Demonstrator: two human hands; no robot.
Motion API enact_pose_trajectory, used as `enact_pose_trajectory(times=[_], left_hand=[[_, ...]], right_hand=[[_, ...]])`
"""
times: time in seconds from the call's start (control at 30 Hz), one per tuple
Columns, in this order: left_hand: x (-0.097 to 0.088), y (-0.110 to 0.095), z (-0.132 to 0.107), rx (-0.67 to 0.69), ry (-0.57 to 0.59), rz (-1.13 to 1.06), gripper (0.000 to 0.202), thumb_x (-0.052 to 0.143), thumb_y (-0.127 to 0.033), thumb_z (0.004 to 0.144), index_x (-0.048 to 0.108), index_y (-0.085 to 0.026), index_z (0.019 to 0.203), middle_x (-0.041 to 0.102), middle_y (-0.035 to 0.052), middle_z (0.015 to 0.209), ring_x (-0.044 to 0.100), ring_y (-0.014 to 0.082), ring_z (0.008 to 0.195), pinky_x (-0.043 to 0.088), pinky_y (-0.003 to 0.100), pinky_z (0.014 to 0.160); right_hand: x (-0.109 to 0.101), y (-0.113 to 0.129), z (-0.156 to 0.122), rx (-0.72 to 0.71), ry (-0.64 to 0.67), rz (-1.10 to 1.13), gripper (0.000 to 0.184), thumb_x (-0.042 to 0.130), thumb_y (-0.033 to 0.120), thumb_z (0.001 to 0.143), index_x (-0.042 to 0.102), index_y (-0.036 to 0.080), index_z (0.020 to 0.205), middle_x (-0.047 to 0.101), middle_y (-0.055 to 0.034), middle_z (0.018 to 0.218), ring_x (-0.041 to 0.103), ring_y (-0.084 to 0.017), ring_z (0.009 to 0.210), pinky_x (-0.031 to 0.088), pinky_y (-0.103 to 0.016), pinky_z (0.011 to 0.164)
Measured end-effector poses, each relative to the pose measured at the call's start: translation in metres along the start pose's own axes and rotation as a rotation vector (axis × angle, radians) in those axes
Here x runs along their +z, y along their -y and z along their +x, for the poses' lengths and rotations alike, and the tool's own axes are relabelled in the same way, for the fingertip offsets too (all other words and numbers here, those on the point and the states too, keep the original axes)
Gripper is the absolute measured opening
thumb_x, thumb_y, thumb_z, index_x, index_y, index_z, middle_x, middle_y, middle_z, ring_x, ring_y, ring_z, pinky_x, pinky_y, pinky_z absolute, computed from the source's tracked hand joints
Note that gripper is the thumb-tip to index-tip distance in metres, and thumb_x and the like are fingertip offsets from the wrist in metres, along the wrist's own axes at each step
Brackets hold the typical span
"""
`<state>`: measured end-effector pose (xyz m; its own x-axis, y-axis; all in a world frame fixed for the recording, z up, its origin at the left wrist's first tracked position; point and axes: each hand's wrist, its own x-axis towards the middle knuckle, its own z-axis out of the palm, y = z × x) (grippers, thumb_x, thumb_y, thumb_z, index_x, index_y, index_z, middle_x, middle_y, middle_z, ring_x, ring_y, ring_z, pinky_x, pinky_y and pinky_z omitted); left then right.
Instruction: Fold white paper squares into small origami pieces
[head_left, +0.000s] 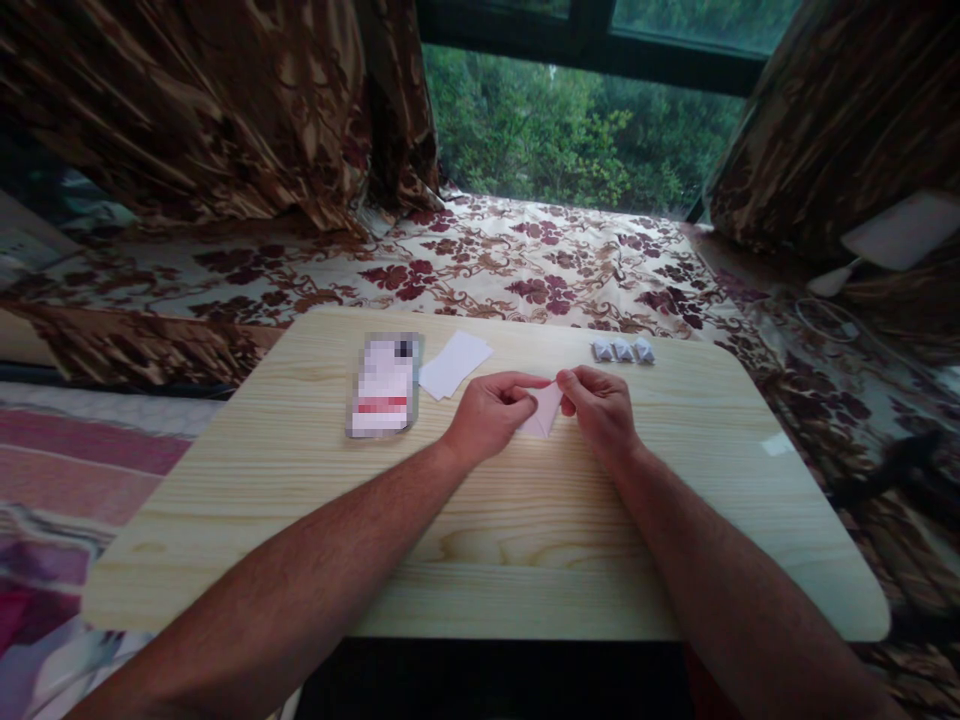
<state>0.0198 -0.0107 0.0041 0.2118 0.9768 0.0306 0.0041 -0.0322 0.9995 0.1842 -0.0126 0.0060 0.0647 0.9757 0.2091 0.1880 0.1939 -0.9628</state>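
A piece of folded white paper [541,418] is held between my two hands, just above the wooden table. My left hand [491,410] pinches its left side with thumb and fingers. At the upper right corner of the paper, my right hand [598,405] closes thumb and fingertips on it. A crease runs down the paper's lower part. Beyond my left hand lie flat white paper sheets [454,364], slightly fanned. Three small folded paper pieces [623,350] stand in a row beyond my right hand.
A pixelated box-like item [382,385] lies left of the sheets on the light wooden table [300,520]. Behind the table is a ledge with flowered cloth [540,260], below a window [585,130]. A white lamp [904,232] stands at the right.
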Motion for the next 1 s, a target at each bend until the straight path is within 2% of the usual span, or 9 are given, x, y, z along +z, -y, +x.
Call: enact_pose_trajectory(times=[0.23, 0.57, 0.8, 1.0], left_hand=[[-0.0023, 0.0020, 0.0003, 0.026, -0.046, 0.022, 0.032, 0.065, -0.019, 0.070, 0.077, -0.013, 0.099, 0.055, -0.0037, 0.056, 0.037, 0.0044, 0.046, 0.025, 0.019, 0.044], [-0.0031, 0.0038, 0.0011, 0.038, -0.021, 0.037, 0.034, 0.064, -0.020, 0.071, 0.077, -0.014, 0.101, 0.053, -0.0044, 0.055, 0.035, 0.0048, 0.046, 0.024, 0.020, 0.044], [-0.0045, 0.0014, 0.0013, 0.014, -0.032, 0.041, 0.034, 0.065, -0.021, 0.070, 0.077, -0.013, 0.101, 0.052, -0.0043, 0.055, 0.035, 0.0047, 0.046, 0.023, 0.020, 0.044], [-0.0068, 0.0030, 0.0028, 0.039, -0.048, 0.027, 0.034, 0.065, -0.021, 0.070, 0.077, -0.013, 0.100, 0.053, -0.0041, 0.055, 0.036, 0.0051, 0.047, 0.024, 0.020, 0.045]], right_hand=[[-0.0028, -0.0065, 0.0031, 0.052, 0.104, -0.021, 0.040, 0.065, 0.048, 0.085, 0.063, 0.016, 0.063, 0.057, 0.0004, 0.051, 0.046, -0.009, 0.045, 0.032, -0.023, 0.045], [-0.0013, -0.0051, 0.0012, 0.036, 0.108, -0.028, 0.038, 0.066, 0.039, 0.083, 0.054, 0.017, 0.055, 0.054, 0.0022, 0.048, 0.041, -0.008, 0.044, 0.028, -0.023, 0.045], [-0.0007, -0.0032, 0.0010, 0.067, 0.127, -0.024, 0.039, 0.066, 0.045, 0.083, 0.057, 0.017, 0.057, 0.055, 0.0019, 0.049, 0.041, -0.008, 0.044, 0.028, -0.023, 0.044], [-0.0026, -0.0046, 0.0019, 0.092, 0.219, -0.062, 0.043, 0.061, 0.052, 0.086, 0.063, 0.016, 0.063, 0.057, 0.0005, 0.053, 0.045, -0.009, 0.046, 0.033, -0.023, 0.046]])
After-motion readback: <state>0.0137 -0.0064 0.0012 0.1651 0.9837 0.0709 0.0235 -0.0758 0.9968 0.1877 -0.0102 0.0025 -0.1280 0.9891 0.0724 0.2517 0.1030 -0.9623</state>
